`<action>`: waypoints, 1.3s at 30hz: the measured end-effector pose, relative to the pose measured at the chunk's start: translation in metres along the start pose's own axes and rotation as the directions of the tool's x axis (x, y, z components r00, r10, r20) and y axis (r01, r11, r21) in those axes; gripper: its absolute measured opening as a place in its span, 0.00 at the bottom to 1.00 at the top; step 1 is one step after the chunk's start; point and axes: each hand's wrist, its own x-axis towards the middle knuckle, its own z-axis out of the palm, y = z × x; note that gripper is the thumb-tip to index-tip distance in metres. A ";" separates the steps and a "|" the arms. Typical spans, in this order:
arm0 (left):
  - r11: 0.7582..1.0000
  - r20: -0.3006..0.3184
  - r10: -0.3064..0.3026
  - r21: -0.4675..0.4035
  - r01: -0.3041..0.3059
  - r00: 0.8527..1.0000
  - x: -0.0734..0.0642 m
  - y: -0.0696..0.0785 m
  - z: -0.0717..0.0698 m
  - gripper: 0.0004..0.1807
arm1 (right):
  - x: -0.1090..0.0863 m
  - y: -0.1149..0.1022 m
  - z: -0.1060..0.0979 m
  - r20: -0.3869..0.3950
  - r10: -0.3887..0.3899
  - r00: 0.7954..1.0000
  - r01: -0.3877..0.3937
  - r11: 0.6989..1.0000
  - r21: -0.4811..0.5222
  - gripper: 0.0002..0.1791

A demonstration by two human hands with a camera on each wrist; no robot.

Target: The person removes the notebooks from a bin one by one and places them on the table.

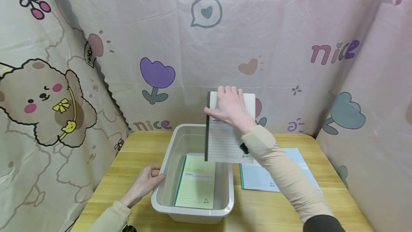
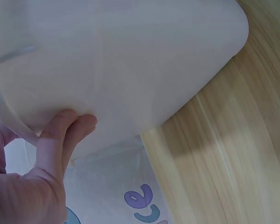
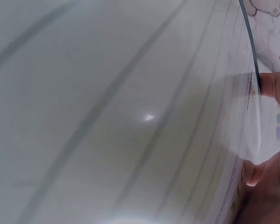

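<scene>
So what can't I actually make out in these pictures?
Head view: the top of the grey-white notebook, partly covered by the right hand.
Head view: part of the blue notebook, behind the right sleeve.
Head view: the finest print on the green notebook, too small.
Left wrist view: the inside of the tub, hidden by its outer side.
Right wrist view: part of the right hand, cut off by the right edge.

Soft shadows, small white glare on the notebook
</scene>
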 end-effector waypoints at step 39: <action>0.999 -0.010 -0.039 0.009 0.039 0.999 0.001 0.001 0.001 0.28 | -0.153 0.143 0.172 0.010 0.016 1.000 -0.016 1.000 -0.003 0.32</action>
